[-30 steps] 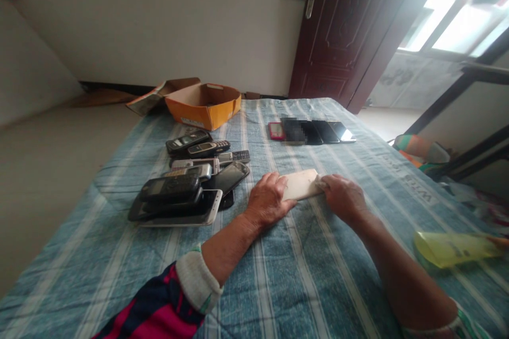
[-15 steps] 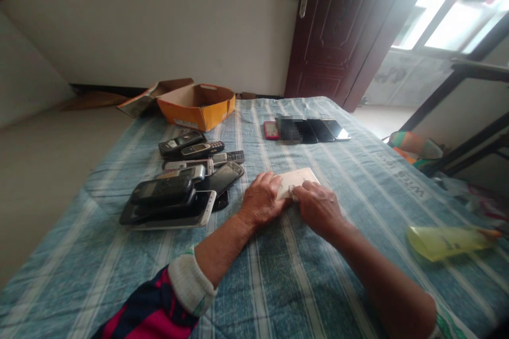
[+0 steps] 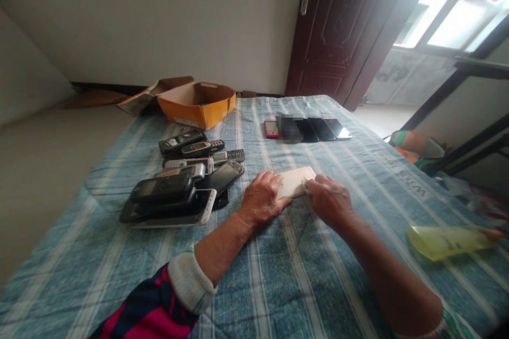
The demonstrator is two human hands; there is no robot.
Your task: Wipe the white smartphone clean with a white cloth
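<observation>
A pale, flat mobile phone [image 3: 293, 182] lies on the striped cloth in front of me. My left hand [image 3: 262, 196] is closed around its left end, thumb along the near edge and fingers over the top. The fingers of my right hand [image 3: 329, 198] are pinched together at the phone's right end, pressing a small whitish crumpled tissue [image 3: 305, 185], mostly hidden by the fingers, against its surface. Left of my hands is a loose pile of phones, with a black phone [image 3: 161, 190] on top and a white-edged smartphone [image 3: 207, 211] at the bottom.
Behind the pile stands an open orange cardboard box [image 3: 194, 111]. Farther back, dark smartphones [image 3: 320, 130] lie in a row beside a small red-framed device [image 3: 271, 128]. A yellow translucent bottle [image 3: 449, 242] lies at the right on the blue striped cloth [image 3: 278, 286].
My right hand has slid to the right across the phone with the tissue, uncovering more of its surface. My left hand keeps its hold in about the same place.
</observation>
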